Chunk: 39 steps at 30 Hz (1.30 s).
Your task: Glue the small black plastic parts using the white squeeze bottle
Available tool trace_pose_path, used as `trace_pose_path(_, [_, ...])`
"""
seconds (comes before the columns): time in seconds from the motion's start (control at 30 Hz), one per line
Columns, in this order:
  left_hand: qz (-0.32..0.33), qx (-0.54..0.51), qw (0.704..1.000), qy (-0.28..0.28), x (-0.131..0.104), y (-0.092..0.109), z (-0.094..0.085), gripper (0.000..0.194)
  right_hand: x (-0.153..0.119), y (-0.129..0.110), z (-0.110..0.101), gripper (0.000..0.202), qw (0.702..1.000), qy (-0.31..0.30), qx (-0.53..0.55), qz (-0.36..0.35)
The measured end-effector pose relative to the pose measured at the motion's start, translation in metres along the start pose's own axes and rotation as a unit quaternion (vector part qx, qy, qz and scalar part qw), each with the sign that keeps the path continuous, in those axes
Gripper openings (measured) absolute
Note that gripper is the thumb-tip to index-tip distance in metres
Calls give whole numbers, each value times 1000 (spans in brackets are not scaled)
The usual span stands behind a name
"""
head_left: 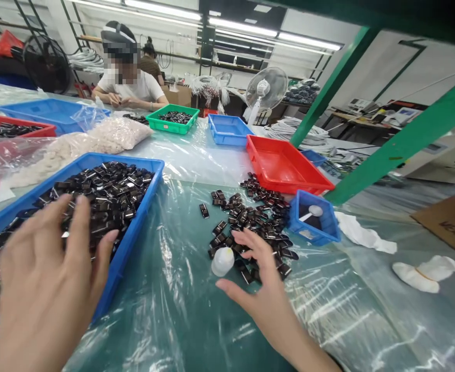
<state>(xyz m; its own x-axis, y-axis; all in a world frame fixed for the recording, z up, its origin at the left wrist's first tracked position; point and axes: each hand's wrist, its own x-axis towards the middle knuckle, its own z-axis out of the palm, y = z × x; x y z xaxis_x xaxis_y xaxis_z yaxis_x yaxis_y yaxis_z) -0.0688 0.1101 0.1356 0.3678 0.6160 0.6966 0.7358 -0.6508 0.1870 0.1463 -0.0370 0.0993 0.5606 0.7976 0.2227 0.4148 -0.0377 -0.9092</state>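
Observation:
My left hand [51, 274] hovers over a large blue tray [134, 232] heaped with small black parts [111, 191] that have shiny metal strips. Its fingers are apart, with no part visible in them. My right hand [260, 284] is open beside a small white plastic bottle [223, 261], thumb and fingers spread toward it; whether they touch is unclear. Behind the bottle lies a loose pile of the same black parts [254, 214] on the plastic-covered table [181, 310]. One part [203, 210] sits slightly apart on the pile's left.
Beyond the pile stand a red tray [289, 165] and a small blue bin [315, 230] holding a white spoon [312, 212]. White cloth pieces [425, 273] lie at right. A green post [402, 139] rises there. Across the table sits a person [130, 88] near a green tray [173, 124].

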Motion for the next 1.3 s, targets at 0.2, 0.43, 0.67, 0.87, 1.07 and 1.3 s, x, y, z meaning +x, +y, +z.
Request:
trace_pose_path(0.2, [235, -93, 950, -181, -31, 45, 38, 51, 13, 0, -3, 23, 996, -46, 47, 60])
trace_pose_path(0.43, [171, -165, 932, -273, -26, 95, 85, 29, 13, -1, -33, 35, 987, 24, 135, 82])
trace_pose_path(0.67, [89, -263, 906, -318, -24, 95, 72, 17, 1, -4, -36, 32, 980, -14, 170, 100])
trace_pose_path(0.87, [34, -322, 876, -357, -34, 75, 40, 26, -7, -8, -37, 37, 972, -81, 165, 146])
trace_pose_path(1.07, [23, -362, 867, -342, -39, 63, 50, 30, -11, -11, -31, 31, 974, -12, 149, 168])
trace_pose_path(1.3, [16, -378, 856, -352, -38, 54, 46, 36, -9, -12, -36, 26, 987, 24, 80, 135])
